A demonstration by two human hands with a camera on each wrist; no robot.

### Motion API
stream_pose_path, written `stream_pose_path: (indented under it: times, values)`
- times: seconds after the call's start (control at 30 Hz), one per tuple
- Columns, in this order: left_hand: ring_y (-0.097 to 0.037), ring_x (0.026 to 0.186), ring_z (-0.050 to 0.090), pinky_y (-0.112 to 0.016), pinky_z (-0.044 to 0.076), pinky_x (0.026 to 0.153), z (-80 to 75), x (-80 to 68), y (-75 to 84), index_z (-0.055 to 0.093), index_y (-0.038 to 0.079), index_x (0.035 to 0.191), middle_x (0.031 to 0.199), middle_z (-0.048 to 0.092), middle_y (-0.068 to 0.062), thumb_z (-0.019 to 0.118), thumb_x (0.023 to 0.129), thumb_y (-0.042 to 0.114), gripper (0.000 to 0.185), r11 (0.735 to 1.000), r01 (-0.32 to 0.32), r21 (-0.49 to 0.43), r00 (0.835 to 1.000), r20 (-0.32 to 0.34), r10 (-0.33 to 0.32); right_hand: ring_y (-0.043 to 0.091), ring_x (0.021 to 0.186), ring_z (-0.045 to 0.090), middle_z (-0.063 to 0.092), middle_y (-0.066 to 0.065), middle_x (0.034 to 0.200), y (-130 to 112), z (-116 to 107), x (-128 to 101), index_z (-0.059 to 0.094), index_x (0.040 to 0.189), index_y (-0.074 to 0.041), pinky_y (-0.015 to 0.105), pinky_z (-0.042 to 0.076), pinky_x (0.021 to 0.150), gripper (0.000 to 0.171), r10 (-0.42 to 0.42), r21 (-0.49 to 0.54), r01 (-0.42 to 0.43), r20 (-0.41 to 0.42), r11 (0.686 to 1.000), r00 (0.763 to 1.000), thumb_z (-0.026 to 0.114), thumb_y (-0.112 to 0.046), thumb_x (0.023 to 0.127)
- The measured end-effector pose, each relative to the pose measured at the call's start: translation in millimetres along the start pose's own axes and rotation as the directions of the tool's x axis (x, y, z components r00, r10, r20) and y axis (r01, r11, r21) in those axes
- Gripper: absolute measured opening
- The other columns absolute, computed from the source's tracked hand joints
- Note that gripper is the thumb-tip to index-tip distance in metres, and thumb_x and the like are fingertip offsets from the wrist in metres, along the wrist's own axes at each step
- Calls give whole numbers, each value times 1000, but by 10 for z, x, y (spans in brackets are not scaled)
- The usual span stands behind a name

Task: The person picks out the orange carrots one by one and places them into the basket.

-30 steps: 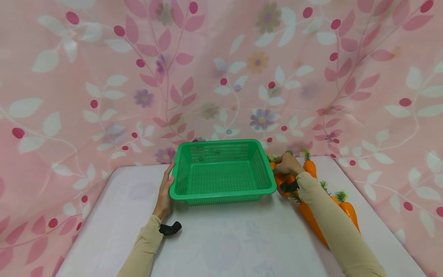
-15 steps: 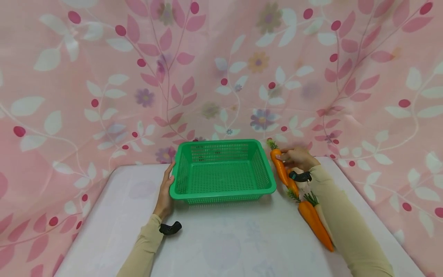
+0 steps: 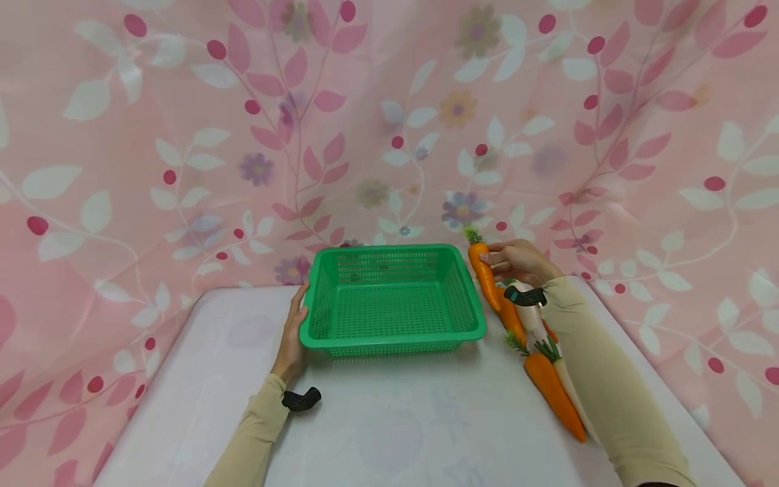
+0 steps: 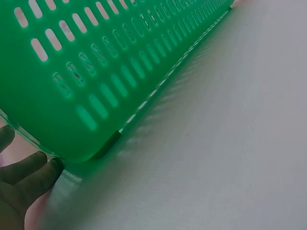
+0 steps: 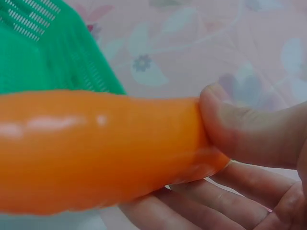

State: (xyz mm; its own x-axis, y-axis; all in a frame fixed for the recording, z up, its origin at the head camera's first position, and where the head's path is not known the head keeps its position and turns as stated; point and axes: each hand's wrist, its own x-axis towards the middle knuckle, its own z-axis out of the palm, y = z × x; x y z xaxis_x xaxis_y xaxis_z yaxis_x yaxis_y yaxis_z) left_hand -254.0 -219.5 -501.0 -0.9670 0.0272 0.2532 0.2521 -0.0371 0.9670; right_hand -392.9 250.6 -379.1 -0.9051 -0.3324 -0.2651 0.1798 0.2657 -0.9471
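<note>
My right hand (image 3: pixel 520 260) pinches an orange carrot (image 3: pixel 482 270) with a leafy green top, just beyond the basket's right rim. In the right wrist view the thumb presses one side of the carrot (image 5: pixel 96 148) and the fingers lie under it. A green plastic basket (image 3: pixel 389 343) with slotted walls stands in the middle of the table, with nothing inside. My left hand (image 3: pixel 291 341) rests against the basket's left side, fingers fairly straight. In the left wrist view, fingertips (image 4: pixel 53 167) touch the basket's lower corner (image 4: pixel 76 143).
Right of the basket lie another carrot (image 3: pixel 510 318) and a white radish (image 3: pixel 531 318). Nearer the front, a carrot (image 3: pixel 554 396) lies beside a second white radish (image 3: pixel 566 379), partly behind the right sleeve (image 3: pixel 599 372). A pink floral cloth (image 3: pixel 389 135) hangs behind the white table (image 3: pixel 389 426).
My right hand was low among the carrots, then lifted one out; it now holds that carrot slightly higher and farther back. The left hand and basket stay in place.
</note>
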Motion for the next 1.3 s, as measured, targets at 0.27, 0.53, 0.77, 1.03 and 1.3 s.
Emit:
stream_pose_path:
  times: [0.27,0.53,0.77,1.03,1.3]
  values:
    - [-21,150,11,-51,11,117,15,1,13,16,25,160,166,9,-3,24,108,24,52,1000,-25,17,1000,2,25,25,98,70,68,5,113,18,139,99,25,154,2,47,52,94,77,-5,79,1,52,997,999,67,-24,95]
    - [-22,151,8,-54,8,118,11,-4,-3,17,28,159,166,8,-6,24,108,25,52,998,-42,50,999,4,42,28,101,69,64,10,118,52,371,173,29,152,3,43,55,90,72,-27,133,14,93,991,995,66,-22,96]
    - [-21,152,6,-54,7,118,6,1,-35,17,31,159,166,10,0,24,108,25,51,997,-43,65,999,-1,43,33,106,67,59,18,128,14,631,254,31,151,3,40,57,85,74,-56,110,45,100,993,993,69,-24,94]
    - [-18,152,7,-54,7,118,1,22,-75,18,34,158,166,11,2,24,108,28,51,996,-43,80,999,-8,44,37,104,68,61,18,126,-30,898,394,47,143,-2,45,56,87,66,-39,106,25,134,994,990,75,-26,89]
    - [-22,152,7,-54,8,118,15,-17,6,16,30,159,166,10,2,22,108,26,52,996,-34,85,999,-2,34,37,96,70,62,21,123,31,1130,509,49,140,0,47,56,84,58,-57,146,32,169,989,984,73,-19,90]
